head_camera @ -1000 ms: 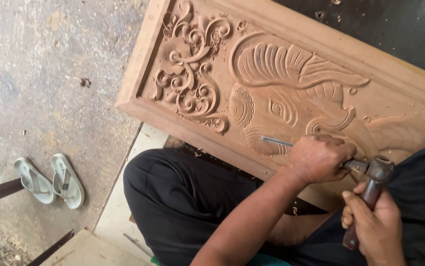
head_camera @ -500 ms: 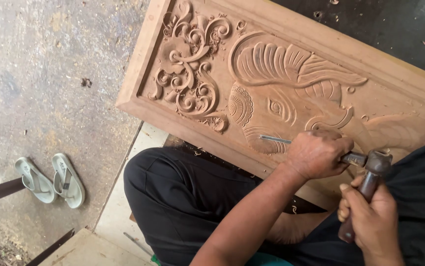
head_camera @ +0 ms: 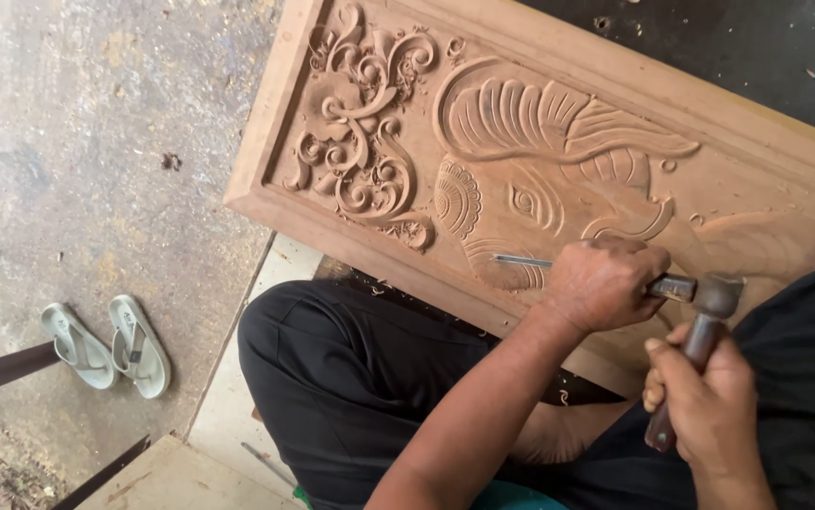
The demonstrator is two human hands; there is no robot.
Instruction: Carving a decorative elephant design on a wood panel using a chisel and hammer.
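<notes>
A large carved wooden panel (head_camera: 558, 123) with scrollwork and an elephant-head relief lies across my lap. My left hand (head_camera: 606, 281) is closed around a metal chisel (head_camera: 521, 261), whose thin blade points left onto the carving near the panel's lower rim. My right hand (head_camera: 710, 411) grips the wooden handle of a small hammer (head_camera: 710, 307). The hammer's metal head touches the butt end of the chisel. My black trousers (head_camera: 351, 368) and a bare foot show below the panel.
A pair of pale flip-flops (head_camera: 105, 345) lies on the stained concrete floor at the left. Dark metal bars (head_camera: 1, 370) poke in from the left edge. A light wooden board (head_camera: 171, 477) sits at the bottom. Wood chips dot the panel.
The hammer head has come down from slightly right of the chisel to meet its butt end. My left hand and the chisel have stayed in nearly the same spot on the carving.
</notes>
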